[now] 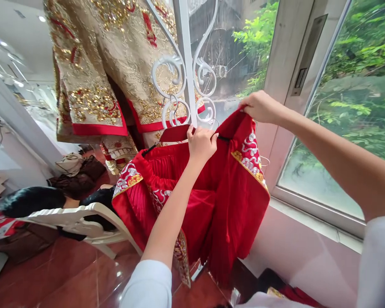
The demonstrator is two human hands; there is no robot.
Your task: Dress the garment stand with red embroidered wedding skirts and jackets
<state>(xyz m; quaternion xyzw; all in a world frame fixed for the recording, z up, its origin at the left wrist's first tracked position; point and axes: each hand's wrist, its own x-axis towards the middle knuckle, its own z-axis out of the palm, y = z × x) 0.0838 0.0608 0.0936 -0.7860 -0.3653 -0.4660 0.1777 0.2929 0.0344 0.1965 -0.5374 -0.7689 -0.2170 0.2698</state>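
A pleated red skirt point(199, 205) with silver and gold embroidered panels hangs in front of me on a black hanger point(149, 149). My left hand point(201, 143) is closed on its red waistband, near the middle of the top edge. Further right, my right hand point(259, 107) pinches the raised end of the same waistband and holds it up beside the window. Between the two hands the band runs slanting upward. My left forearm crosses in front of the skirt and hides part of it.
A white scrolled metal rack point(186, 64) stands right behind the skirt. Gold sequined garments point(115, 85) with red hems hang to its left. A person with dark hair point(35, 201) is by a cream chair point(96, 218) at left. The window frame point(276, 85) rises at right.
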